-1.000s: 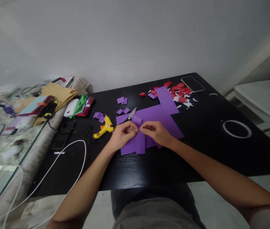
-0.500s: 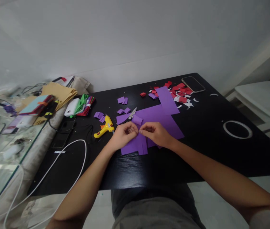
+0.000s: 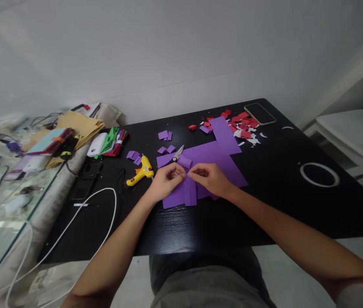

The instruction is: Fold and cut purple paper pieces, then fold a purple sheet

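Observation:
My left hand (image 3: pixel 165 182) and my right hand (image 3: pixel 210 179) meet over a purple paper strip (image 3: pixel 189 193), each pinching its top end between thumb and fingers. The strip hangs down onto larger purple paper sheets (image 3: pixel 213 156) lying on the black table (image 3: pixel 264 205). A small curled purple piece (image 3: pixel 184 161) lies just beyond my fingers. Scissors (image 3: pixel 177 153) rest on the purple sheet behind my left hand. A yellow glue gun (image 3: pixel 140 172) lies left of my left hand.
Small purple squares (image 3: pixel 165 136) and red and white scraps (image 3: pixel 242 126) lie at the back. A phone (image 3: pixel 260 113) sits at the far right corner, a white ring (image 3: pixel 319 174) to the right. A white cable (image 3: pixel 81 214), coloured paper stack (image 3: pixel 112 141) and clutter fill the left.
The lower end of the purple strip has shifted slightly left and right between my fingers; both hands stay in the same place.

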A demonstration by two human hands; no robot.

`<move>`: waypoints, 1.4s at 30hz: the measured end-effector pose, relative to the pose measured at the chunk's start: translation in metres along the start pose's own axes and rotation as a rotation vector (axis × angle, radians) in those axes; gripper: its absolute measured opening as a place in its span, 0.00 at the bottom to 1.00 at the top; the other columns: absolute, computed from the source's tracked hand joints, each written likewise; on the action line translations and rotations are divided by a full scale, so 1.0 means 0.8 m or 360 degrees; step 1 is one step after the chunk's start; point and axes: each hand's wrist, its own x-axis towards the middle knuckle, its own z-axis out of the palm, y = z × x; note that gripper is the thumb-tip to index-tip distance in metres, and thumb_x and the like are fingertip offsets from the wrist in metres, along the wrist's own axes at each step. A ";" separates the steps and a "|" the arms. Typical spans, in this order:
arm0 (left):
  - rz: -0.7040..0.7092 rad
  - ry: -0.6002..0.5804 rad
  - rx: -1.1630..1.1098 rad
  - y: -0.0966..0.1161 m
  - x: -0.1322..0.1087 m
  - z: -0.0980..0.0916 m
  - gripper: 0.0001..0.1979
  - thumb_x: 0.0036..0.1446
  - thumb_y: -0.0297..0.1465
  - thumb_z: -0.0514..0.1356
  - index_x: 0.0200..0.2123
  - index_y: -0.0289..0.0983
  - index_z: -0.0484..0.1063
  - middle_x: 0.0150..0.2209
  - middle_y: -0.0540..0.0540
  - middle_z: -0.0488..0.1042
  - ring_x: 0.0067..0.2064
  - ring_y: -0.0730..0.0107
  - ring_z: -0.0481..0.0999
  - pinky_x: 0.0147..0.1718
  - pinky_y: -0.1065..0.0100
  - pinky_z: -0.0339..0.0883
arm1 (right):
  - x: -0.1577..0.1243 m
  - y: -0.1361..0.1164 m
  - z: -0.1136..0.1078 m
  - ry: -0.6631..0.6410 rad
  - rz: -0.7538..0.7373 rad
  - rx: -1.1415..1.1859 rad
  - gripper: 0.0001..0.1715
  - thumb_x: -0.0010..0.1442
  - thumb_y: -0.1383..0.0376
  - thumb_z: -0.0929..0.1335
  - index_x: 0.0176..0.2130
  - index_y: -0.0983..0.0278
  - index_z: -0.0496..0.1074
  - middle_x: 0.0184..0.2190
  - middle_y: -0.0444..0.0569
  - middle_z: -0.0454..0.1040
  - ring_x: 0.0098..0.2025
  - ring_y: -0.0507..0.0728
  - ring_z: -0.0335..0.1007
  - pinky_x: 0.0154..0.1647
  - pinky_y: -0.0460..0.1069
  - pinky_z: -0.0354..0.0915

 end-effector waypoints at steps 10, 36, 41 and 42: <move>0.0015 -0.0079 0.0151 0.000 -0.001 0.003 0.08 0.60 0.35 0.63 0.33 0.36 0.74 0.27 0.52 0.70 0.28 0.73 0.66 0.29 0.71 0.59 | 0.001 -0.002 0.000 -0.0076 0.0098 0.0208 0.12 0.53 0.57 0.76 0.30 0.61 0.75 0.25 0.42 0.74 0.26 0.53 0.71 0.31 0.50 0.71; 0.0025 -0.0093 0.0075 0.006 -0.003 -0.006 0.11 0.58 0.37 0.64 0.33 0.34 0.74 0.28 0.52 0.70 0.29 0.74 0.64 0.31 0.70 0.57 | 0.002 -0.004 -0.009 -0.0208 0.0140 0.0268 0.05 0.53 0.63 0.73 0.30 0.63 0.74 0.22 0.44 0.77 0.25 0.53 0.75 0.33 0.49 0.73; -0.0024 -0.0038 0.0016 0.011 -0.002 -0.008 0.09 0.57 0.36 0.64 0.32 0.35 0.74 0.25 0.53 0.69 0.26 0.75 0.63 0.28 0.70 0.55 | 0.002 -0.005 -0.009 -0.0197 0.0108 0.0417 0.07 0.54 0.64 0.75 0.34 0.63 0.76 0.26 0.44 0.78 0.29 0.53 0.77 0.34 0.50 0.74; -0.0040 -0.0027 -0.0008 0.013 -0.002 -0.008 0.09 0.56 0.36 0.64 0.32 0.35 0.74 0.25 0.53 0.68 0.26 0.76 0.62 0.28 0.70 0.55 | 0.001 -0.005 -0.009 -0.0190 0.0089 0.0454 0.09 0.53 0.64 0.75 0.37 0.63 0.77 0.29 0.44 0.79 0.30 0.53 0.77 0.35 0.49 0.75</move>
